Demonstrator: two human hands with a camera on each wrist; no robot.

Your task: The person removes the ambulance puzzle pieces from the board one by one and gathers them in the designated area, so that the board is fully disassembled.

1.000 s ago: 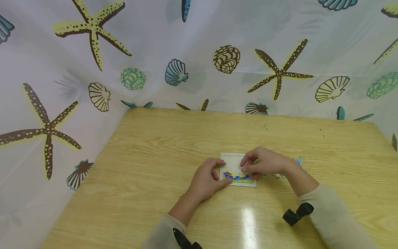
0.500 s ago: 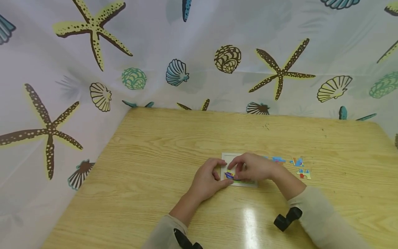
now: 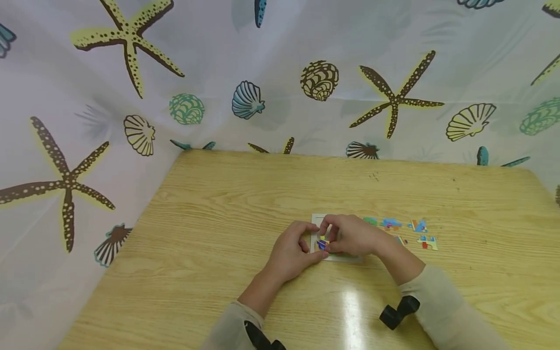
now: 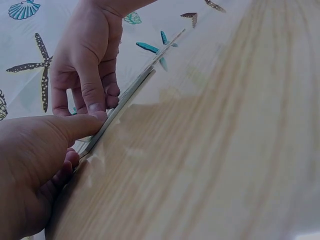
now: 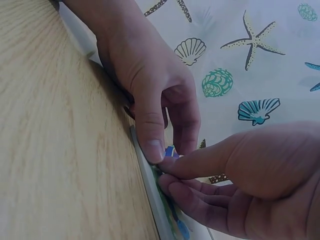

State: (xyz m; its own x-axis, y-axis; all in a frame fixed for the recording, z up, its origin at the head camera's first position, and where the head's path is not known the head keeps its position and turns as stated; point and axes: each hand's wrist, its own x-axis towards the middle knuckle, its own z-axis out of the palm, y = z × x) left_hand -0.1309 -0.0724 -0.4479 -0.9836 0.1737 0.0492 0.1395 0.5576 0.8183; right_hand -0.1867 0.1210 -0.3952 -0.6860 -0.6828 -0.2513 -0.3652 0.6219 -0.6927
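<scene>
A small puzzle board (image 3: 318,218) with a pale frame lies on the wooden table. My left hand (image 3: 290,249) holds its left side, thumb on the front edge and fingers at the far left corner. Over the board, my right hand (image 3: 355,235) pinches a purple and yellow puzzle piece (image 3: 322,244) beside the left thumb. A bit of blue shows between the fingertips in the right wrist view, where the right hand (image 5: 250,185) meets the left thumb. Most of the board is hidden under the right hand.
Several loose puzzle pieces lie right of the board, among them a green one (image 3: 369,220), a blue one (image 3: 391,223) and one with red (image 3: 427,243). A curtain (image 3: 280,58) printed with shells and starfish hangs behind and left of the wooden table (image 3: 210,209).
My right hand has moved left across the board to the purple and yellow piece, which now looks shifted and tilted. The left hand has stayed put. More loose pieces have come into view.
</scene>
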